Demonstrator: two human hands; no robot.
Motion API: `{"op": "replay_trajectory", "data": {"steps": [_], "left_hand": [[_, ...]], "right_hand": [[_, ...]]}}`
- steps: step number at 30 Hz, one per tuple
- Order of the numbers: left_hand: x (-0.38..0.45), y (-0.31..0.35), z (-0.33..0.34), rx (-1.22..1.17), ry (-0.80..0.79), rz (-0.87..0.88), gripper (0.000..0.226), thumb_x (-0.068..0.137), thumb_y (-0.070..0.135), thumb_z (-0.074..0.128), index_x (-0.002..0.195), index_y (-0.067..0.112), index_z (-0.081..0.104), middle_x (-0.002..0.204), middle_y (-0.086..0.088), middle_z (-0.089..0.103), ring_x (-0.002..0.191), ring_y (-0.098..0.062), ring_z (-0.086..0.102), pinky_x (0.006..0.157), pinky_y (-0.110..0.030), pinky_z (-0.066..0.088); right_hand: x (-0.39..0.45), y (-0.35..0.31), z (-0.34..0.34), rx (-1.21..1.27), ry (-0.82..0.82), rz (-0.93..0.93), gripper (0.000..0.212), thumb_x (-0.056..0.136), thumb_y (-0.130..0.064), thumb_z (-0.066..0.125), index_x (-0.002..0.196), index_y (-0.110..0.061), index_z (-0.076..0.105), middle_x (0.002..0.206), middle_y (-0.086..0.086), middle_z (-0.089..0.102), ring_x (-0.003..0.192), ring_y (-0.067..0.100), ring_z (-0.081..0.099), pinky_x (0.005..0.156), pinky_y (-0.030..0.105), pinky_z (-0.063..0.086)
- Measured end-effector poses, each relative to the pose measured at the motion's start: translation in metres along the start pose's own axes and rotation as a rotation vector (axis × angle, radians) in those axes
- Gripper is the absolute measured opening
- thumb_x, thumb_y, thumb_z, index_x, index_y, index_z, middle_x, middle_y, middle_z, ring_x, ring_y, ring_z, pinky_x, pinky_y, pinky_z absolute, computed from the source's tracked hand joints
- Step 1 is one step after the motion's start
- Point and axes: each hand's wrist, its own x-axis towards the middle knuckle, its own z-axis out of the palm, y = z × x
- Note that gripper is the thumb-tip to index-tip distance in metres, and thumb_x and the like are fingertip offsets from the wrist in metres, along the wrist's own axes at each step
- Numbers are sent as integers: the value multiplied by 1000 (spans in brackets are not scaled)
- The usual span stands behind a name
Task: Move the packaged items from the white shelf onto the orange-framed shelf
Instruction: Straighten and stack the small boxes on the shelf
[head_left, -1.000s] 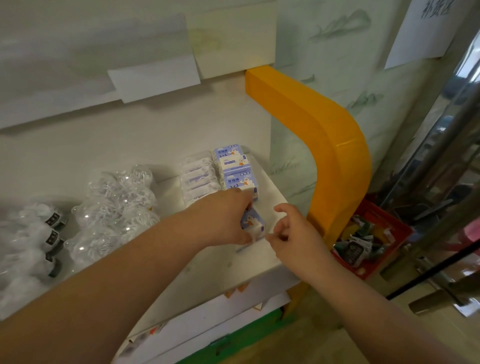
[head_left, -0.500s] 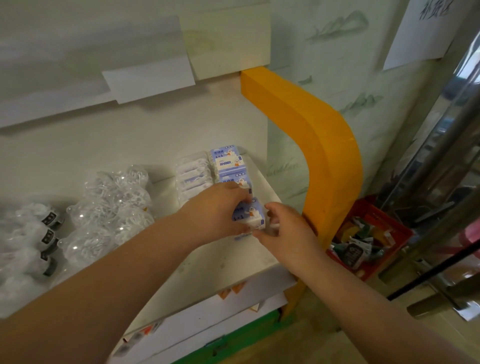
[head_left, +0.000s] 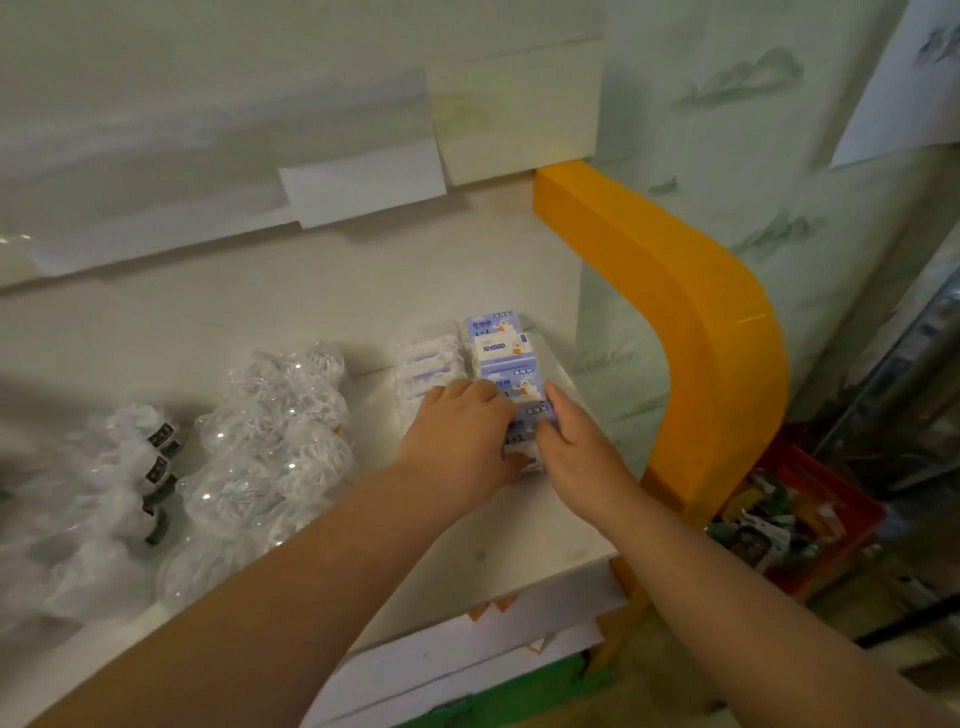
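Since both hands were wrapped around it, most of the front tissue pack (head_left: 522, 434) was hidden, only a strip of blue-and-white print showed between them. It sat on the white shelf (head_left: 519, 535) near the orange frame (head_left: 691, 332), at the front of a row of blue packs. I counted roughly four in that row, but the ones under the hands were hard to separate. Beside them stood a stack of about four pale packs (head_left: 428, 364), too washed out to read.

Left hand (head_left: 460, 441) had its fingers curled over the pack's left side, right hand (head_left: 576, 449) gripped the right side with fingers (head_left: 553, 402) reaching along the far edge, so the pack was squeezed between both palms.

Further left lay shiny clear bags (head_left: 270, 441) and blurry white bundles with dark labels (head_left: 135, 467), three labels visible. Red basket (head_left: 821, 525) lower right was full of stuff I couldn't make out.
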Motion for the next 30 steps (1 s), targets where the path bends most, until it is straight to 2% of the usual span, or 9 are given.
{"op": "replay_trajectory", "data": {"steps": [4, 9, 11, 14, 18, 21, 23, 25, 30], "left_hand": [[0, -5, -1, -19, -17, -16, 55, 76, 66, 56, 120, 33, 61, 119, 7, 57, 113, -21, 51, 94, -34, 35], [4, -41, -17, -39, -126, -53, 90, 66, 67, 71, 143, 32, 41, 150, 1, 36, 140, -23, 30, 112, -36, 24], [11, -60, -20, -7, -233, -91, 110, 62, 68, 74, 152, 32, 23, 159, -2, 21, 148, -25, 14, 117, -39, 19], [26, -78, -14, 9, -386, -121, 127, 57, 72, 76, 155, 31, 7, 163, -5, 6, 150, -27, 1, 120, -45, 16], [42, -87, -4, 43, -458, -119, 139, 53, 75, 75, 154, 30, -9, 163, -5, -11, 149, -30, -13, 120, -49, 17], [48, -87, -3, 8, -557, -172, 144, 57, 71, 76, 149, 30, -26, 158, -3, -32, 144, -29, -29, 120, -50, 12], [50, -84, -4, -24, -583, -183, 140, 62, 65, 77, 149, 28, -28, 156, -3, -37, 141, -29, -35, 120, -50, 13], [51, -83, -3, -46, -589, -174, 138, 65, 62, 76, 149, 28, -28, 155, -4, -38, 140, -30, -37, 119, -50, 14], [55, -84, 2, -52, -572, -157, 137, 66, 65, 72, 148, 25, -29, 156, -6, -35, 139, -34, -38, 119, -52, 12]], "right_hand": [[10, 0, -2, -17, -11, 23, 41, 95, -10, 41, 128, -31, 55, 116, -5, 67, 101, 13, 64, 90, 34, 53], [24, -4, -10, -10, 43, 92, 15, 97, -17, 41, 97, -25, 54, 85, -4, 65, 74, 17, 65, 53, 21, 47], [39, -9, -9, -89, 63, 133, 11, 98, -24, 39, 98, -25, 49, 84, -5, 61, 75, 16, 62, 58, 26, 48], [63, -18, -6, -186, 23, 170, 27, 92, -30, 36, 112, -28, 54, 95, 1, 66, 81, 22, 65, 74, 39, 55], [91, -26, 1, -189, -33, 236, 27, 100, -28, 35, 119, -17, 51, 98, 4, 61, 75, 19, 57, 61, 31, 43], [106, -29, 4, -285, -48, 195, 38, 104, -25, 34, 136, -8, 42, 110, 10, 57, 88, 22, 50, 76, 32, 40], [111, -31, 4, -269, -86, 219, 44, 104, -25, 33, 146, -10, 34, 121, 12, 57, 88, 23, 52, 76, 31, 41], [113, -33, 4, -226, -140, 266, 49, 105, -28, 33, 152, -15, 27, 111, 6, 55, 79, 21, 54, 68, 31, 40], [122, -29, 4, -248, -155, 271, 46, 103, -34, 37, 145, -17, 38, 121, 10, 59, 85, 19, 59, 73, 35, 46]]}}
